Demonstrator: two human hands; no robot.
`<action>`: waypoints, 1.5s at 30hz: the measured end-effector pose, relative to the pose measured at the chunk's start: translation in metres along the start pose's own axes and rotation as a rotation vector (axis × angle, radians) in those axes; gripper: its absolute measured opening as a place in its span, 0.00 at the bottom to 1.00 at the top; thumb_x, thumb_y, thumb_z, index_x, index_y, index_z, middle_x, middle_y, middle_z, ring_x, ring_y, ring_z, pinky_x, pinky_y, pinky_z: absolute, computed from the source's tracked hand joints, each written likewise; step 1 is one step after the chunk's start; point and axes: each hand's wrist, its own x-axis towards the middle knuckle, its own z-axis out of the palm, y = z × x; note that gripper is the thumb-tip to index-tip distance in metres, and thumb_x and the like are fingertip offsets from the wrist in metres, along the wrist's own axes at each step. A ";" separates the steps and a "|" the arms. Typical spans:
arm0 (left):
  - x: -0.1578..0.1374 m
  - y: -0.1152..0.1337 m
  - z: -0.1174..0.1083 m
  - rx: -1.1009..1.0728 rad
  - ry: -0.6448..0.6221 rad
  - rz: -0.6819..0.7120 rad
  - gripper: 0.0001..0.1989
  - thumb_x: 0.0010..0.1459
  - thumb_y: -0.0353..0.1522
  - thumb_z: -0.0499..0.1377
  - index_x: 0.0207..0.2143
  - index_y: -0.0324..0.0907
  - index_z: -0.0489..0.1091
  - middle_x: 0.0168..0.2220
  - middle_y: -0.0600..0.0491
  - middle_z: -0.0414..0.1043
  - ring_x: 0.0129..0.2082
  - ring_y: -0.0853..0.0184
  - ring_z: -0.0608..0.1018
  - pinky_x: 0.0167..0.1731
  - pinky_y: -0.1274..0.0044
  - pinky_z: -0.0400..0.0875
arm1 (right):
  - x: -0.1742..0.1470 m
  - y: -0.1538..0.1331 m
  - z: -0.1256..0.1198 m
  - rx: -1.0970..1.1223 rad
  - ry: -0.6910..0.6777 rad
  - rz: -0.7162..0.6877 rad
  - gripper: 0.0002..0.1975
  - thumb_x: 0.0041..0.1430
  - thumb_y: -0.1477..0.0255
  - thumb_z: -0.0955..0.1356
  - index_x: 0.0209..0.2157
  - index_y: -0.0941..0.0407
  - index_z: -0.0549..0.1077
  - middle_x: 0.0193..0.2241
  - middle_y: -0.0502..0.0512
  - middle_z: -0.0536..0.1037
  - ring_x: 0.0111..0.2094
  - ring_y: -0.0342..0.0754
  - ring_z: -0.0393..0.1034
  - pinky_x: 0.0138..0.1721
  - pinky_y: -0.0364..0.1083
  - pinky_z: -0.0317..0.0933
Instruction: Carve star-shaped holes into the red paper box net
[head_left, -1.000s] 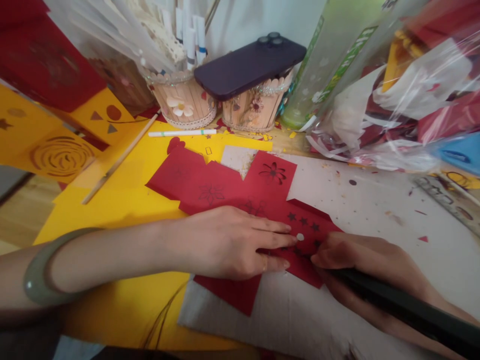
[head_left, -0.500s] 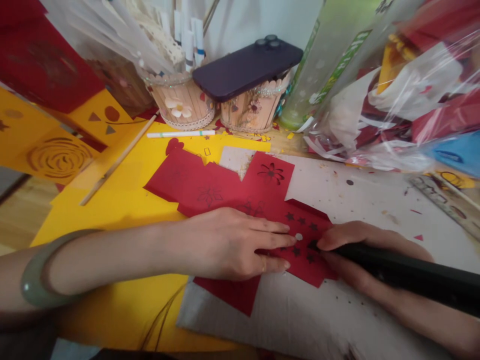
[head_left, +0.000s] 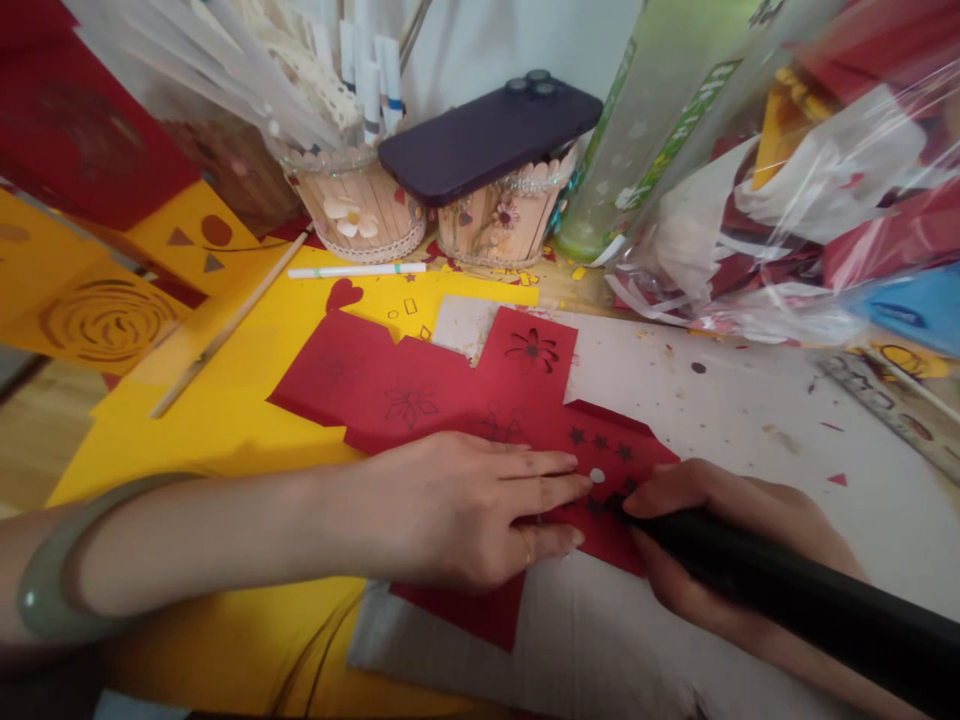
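Note:
A red paper cutout (head_left: 442, 380) with several panels lies over the grey board and a yellow sheet. One panel has a cut-out flower; others carry drawn flowers. My left hand (head_left: 487, 500) lies flat on it, fingers stretched to the right, one fingertip beside a small pale round hole. Around that hole run dark star shapes (head_left: 601, 442). My right hand (head_left: 720, 530) is closed around a thick, black, pen-shaped tool (head_left: 787, 590), whose front end points at the lower stars. I cannot make out its tip.
A yellow sheet (head_left: 277, 370) and a grey board (head_left: 660, 380) cover the table. Behind stand decorated wooden-stick cups (head_left: 360, 215), with a dark phone (head_left: 495, 140) resting on top. A green-and-clear container (head_left: 637, 130), plastic bag (head_left: 780, 230), ruler (head_left: 892, 410) and wooden stick (head_left: 232, 320) lie around.
The red paper has turned slightly under my left hand, its left end shifting left. My right hand and the black tool have moved a little left and down over the stars.

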 end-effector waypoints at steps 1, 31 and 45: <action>0.000 0.000 0.000 0.004 -0.008 -0.006 0.17 0.68 0.33 0.44 0.45 0.40 0.72 0.50 0.54 0.72 0.51 0.69 0.73 0.48 0.77 0.70 | 0.000 0.000 0.000 -0.002 -0.008 -0.001 0.10 0.51 0.78 0.64 0.33 0.49 0.62 0.19 0.40 0.72 0.14 0.37 0.66 0.16 0.35 0.60; 0.003 0.003 -0.002 -0.021 -0.082 -0.077 0.18 0.68 0.34 0.43 0.49 0.40 0.70 0.52 0.56 0.70 0.53 0.71 0.71 0.50 0.80 0.68 | 0.002 -0.002 0.001 0.057 0.009 0.022 0.08 0.51 0.79 0.63 0.29 0.51 0.63 0.17 0.43 0.72 0.15 0.39 0.67 0.15 0.36 0.61; 0.003 0.003 -0.002 -0.054 -0.012 -0.095 0.19 0.68 0.35 0.42 0.48 0.36 0.69 0.49 0.55 0.72 0.51 0.72 0.73 0.48 0.81 0.67 | 0.006 -0.007 0.001 0.066 0.072 0.156 0.05 0.51 0.75 0.63 0.26 0.51 0.67 0.14 0.43 0.72 0.12 0.40 0.66 0.12 0.35 0.59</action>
